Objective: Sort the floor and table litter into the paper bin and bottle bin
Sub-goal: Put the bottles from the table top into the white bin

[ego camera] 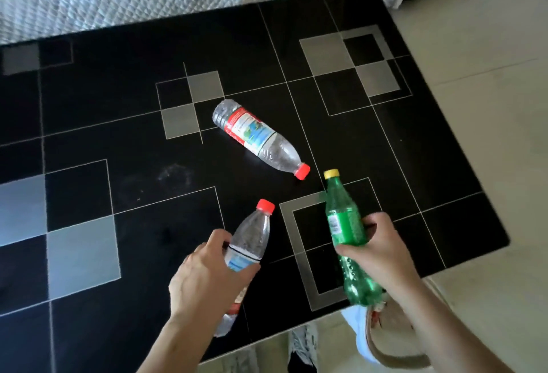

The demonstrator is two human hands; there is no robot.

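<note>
Two bottles are already gathered over the black glass table [89,100]: the left hand [201,278] grips a clear water bottle [252,239], the right hand [382,248] a green soda bottle [344,224]. One red-labelled water bottle [255,135] lies on the table between and beyond them; with both hands full, I'd guess a trip to the bottle bin comes first.

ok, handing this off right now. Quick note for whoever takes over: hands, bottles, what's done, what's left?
Left hand: grip closed round a clear bottle with a red cap.
Right hand: grip closed round the green bottle with a yellow cap.
A third bottle, clear with a red label, lies on its side on the black table.
No bins or paper litter in view.
Done: two bottles picked up.
Left: bin both, then fetch the third.
</note>
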